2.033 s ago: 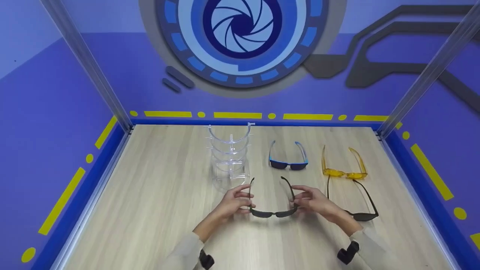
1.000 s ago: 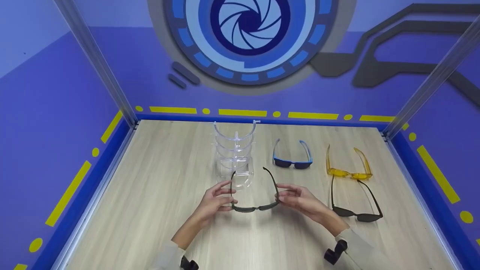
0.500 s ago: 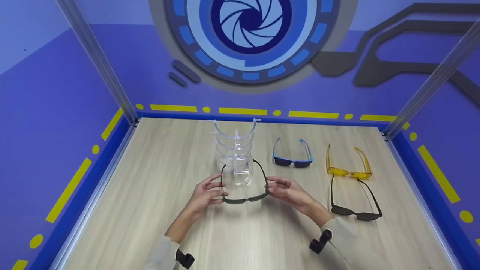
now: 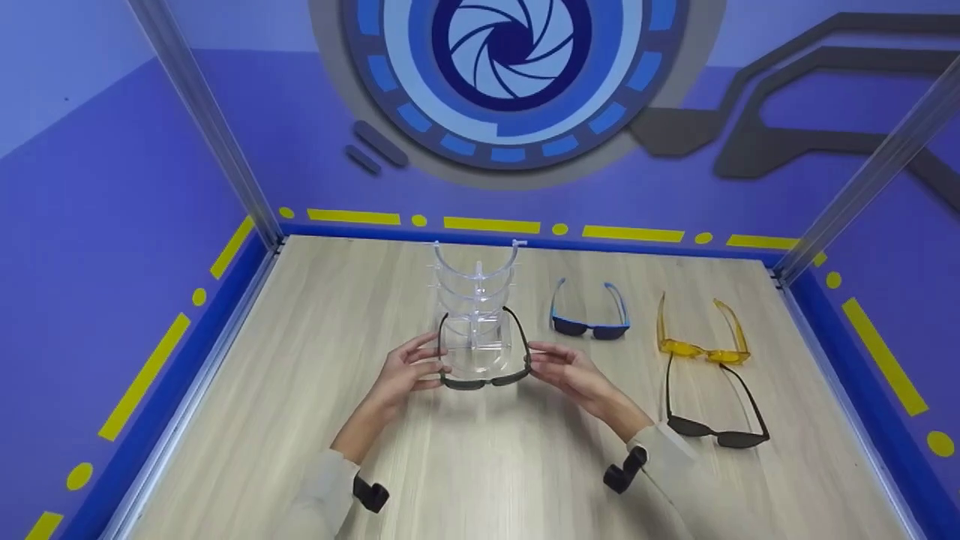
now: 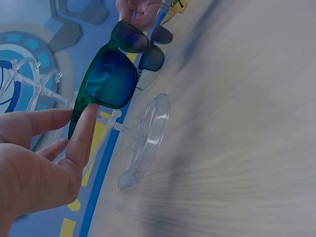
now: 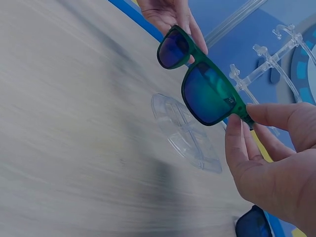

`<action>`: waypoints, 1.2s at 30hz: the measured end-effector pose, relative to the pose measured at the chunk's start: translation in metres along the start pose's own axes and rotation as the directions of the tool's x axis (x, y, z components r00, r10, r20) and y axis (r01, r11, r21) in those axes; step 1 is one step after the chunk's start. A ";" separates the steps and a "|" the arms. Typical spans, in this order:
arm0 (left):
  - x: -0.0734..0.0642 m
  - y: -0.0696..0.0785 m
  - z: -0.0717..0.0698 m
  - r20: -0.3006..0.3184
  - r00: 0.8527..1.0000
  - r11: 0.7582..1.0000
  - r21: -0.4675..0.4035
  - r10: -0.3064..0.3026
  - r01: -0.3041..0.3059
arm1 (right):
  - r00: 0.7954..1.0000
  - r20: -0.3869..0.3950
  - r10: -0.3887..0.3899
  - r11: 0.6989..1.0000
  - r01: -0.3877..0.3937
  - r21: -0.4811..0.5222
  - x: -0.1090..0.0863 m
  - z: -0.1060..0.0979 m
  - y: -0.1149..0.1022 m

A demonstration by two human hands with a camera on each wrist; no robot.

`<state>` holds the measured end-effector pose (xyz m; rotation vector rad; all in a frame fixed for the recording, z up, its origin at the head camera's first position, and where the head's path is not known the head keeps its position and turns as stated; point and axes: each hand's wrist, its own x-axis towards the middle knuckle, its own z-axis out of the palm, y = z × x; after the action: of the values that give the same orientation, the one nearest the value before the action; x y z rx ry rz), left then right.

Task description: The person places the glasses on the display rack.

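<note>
Both hands hold one pair of dark green sunglasses (image 5: 112,76) raised in front of a clear plastic glasses stand (image 4: 478,300). My left hand (image 4: 405,371) pinches the left temple near its hinge between thumb and fingers. On the other side my right hand (image 4: 574,375) pinches the right temple near the hinge, thumb under the frame's corner in the right wrist view. The temples are unfolded and point toward the stand, overlapping its lower part in the head view. The lenses look blue-green in the wrist views. The stand's tiered arms carry no glasses, and its rounded base (image 6: 185,133) shows below.
Blue-framed sunglasses (image 4: 590,328) lie unfolded right of the stand. Further right lie yellow glasses (image 4: 705,352), with black sunglasses (image 4: 718,433) just in front of them. Blue printed walls and metal posts (image 4: 202,112) bound the wooden table (image 4: 315,300).
Both hands have carried the sunglasses leftward and then forward, from right of the stand to directly before its base. The grip stays the same. The view has shifted slightly.
</note>
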<state>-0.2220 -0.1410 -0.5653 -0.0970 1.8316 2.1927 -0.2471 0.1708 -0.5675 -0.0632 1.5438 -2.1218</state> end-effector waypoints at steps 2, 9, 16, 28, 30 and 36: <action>0.003 0.001 -0.003 -0.029 1.000 1.000 -0.006 0.005 -0.005 | 1.000 -0.005 -0.004 1.000 0.004 0.009 0.005 0.003 0.000; 0.017 0.011 -0.010 -0.102 0.995 1.000 -0.022 -0.012 0.009 | 0.999 -0.029 -0.023 1.000 0.023 0.004 0.022 0.010 -0.004; 0.035 0.022 -0.017 -0.146 0.989 0.999 -0.019 -0.033 0.030 | 0.996 -0.082 -0.028 0.999 0.030 0.023 0.040 0.016 -0.010; 0.055 0.012 -0.024 -0.214 0.976 0.996 -0.081 -0.050 0.034 | 0.977 -0.213 -0.010 1.000 0.007 -0.017 0.062 0.020 -0.005; 0.057 0.009 -0.024 -0.211 0.976 0.995 -0.095 -0.046 0.026 | 0.971 -0.238 0.001 0.999 -0.009 -0.031 0.064 0.019 -0.002; 0.062 0.005 -0.022 -0.227 0.973 0.994 -0.107 -0.025 0.001 | 0.964 -0.266 -0.001 0.999 -0.010 -0.038 0.069 0.017 0.006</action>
<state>-0.2855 -0.1520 -0.5795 -0.3984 1.8191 2.3535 -0.2990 0.1250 -0.5847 0.2212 1.7340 -2.1657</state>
